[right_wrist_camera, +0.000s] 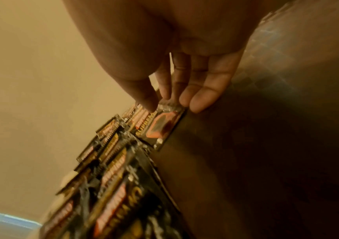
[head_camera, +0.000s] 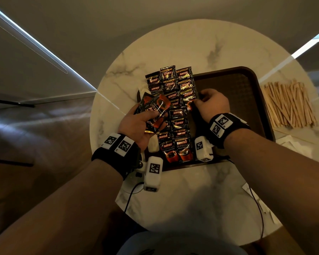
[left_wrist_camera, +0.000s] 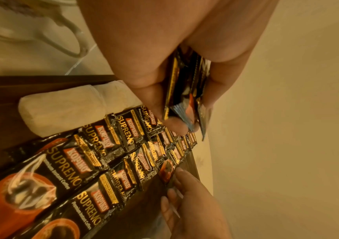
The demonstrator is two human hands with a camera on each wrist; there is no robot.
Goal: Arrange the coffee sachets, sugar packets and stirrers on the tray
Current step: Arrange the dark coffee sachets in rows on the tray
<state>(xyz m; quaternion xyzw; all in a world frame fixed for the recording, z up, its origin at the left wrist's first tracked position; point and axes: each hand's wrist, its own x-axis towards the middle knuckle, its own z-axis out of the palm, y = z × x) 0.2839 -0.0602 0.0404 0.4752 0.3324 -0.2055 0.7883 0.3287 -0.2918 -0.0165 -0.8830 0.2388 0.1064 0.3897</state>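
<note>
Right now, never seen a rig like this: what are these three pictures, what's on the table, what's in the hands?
No machine here: a person works bare-handed, with cameras strapped on. The wide picture comes from a head camera looking down; the other two come from wrist cameras looking along each hand. A round table bears a brown tray. Rows of coffee sachets lie along the tray's left side, white packets beside them. Wooden stirrers lie on the table, right of the tray. The left hand holds a bunch of spare sachets. The right hand pinches a single sachet at the rows' right edge.
</note>
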